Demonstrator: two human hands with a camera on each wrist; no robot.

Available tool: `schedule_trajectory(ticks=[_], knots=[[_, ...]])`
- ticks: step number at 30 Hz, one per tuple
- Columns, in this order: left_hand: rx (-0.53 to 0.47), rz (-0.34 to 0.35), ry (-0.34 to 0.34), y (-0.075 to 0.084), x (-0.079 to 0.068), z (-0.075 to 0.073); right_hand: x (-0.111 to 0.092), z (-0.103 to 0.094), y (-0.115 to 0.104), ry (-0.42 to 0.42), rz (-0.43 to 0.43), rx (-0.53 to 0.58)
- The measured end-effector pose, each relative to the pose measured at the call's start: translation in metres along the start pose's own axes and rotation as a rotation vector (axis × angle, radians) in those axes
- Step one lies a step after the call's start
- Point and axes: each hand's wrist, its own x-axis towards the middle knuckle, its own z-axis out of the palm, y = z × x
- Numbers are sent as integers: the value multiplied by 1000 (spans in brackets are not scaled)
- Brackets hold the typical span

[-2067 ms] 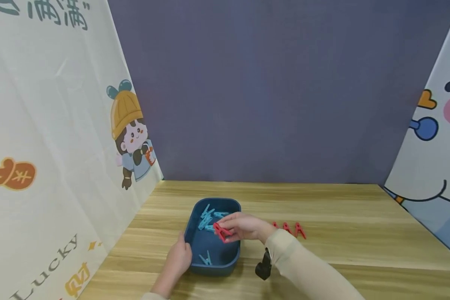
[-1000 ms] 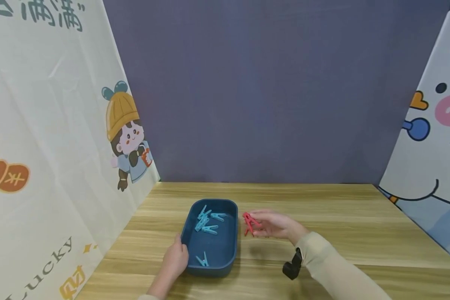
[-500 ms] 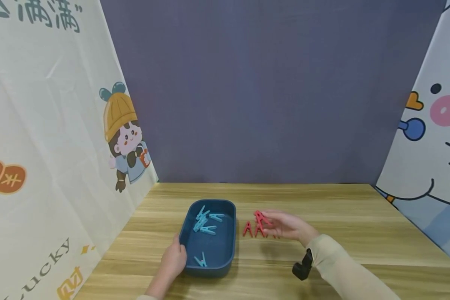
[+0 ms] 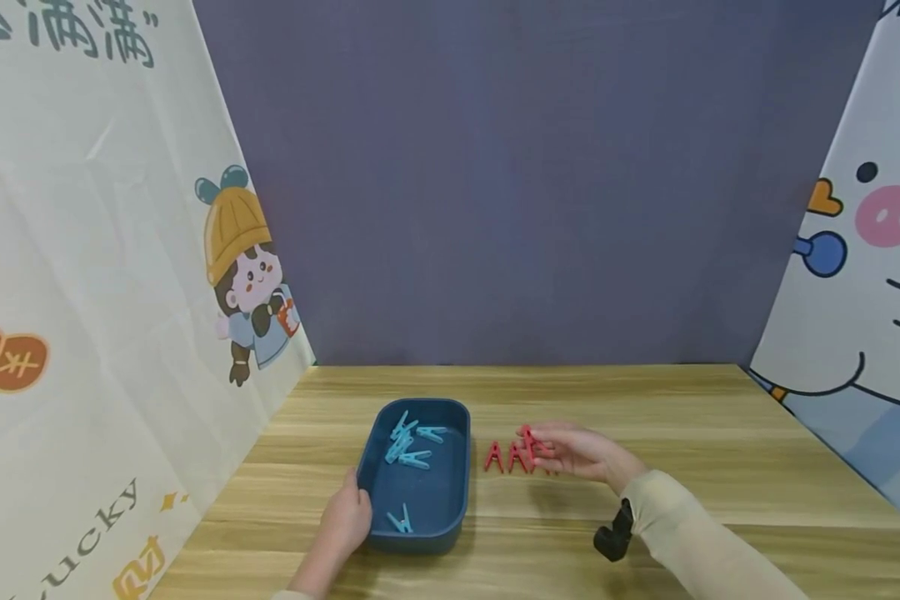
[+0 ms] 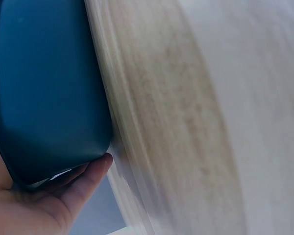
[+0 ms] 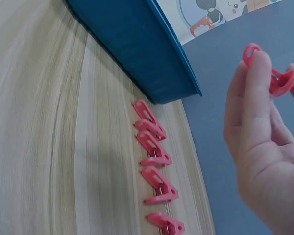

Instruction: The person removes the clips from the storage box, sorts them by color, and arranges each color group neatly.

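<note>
Gripping blue tray [image 4: 367,467] and red clip [image 4: 528,439], hands [image 4: 348,521] on wooden table [image 4: 682,433], purple backdrop [image 4: 532,183] behind.

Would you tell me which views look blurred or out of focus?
Head view: evenly lit and sharp. Left wrist view: wooden table smeared, blue tray soft. Right wrist view: red clips fairly clear, fingers close and slightly soft.

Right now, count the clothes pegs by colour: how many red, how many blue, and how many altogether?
Red pegs: 5 (4 on the table, 1 held in the right hand)
Blue pegs: 5, in the tray
Total: 10
</note>
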Motion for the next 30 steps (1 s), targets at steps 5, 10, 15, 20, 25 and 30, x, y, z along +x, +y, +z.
schedule_trajectory(ticks=[5,10,15,20,25,30], knots=[[-7,-3,-11,1,0,0,-7,-8,0,1,12,31],[-6,1,-10,2,-1,-1,-15,-20,1,43,16,9],[3,5,-2,2,-1,-2,-22,-30,2,94,3,11],[3,-4,-3,2,-1,-3,-29,-35,2,216,4,-32],[0,-13,-6,1,-1,-2,-35,-44,1,256,10,-83],[-1,-5,-2,1,0,-2,-42,-56,2,281,17,-117]])
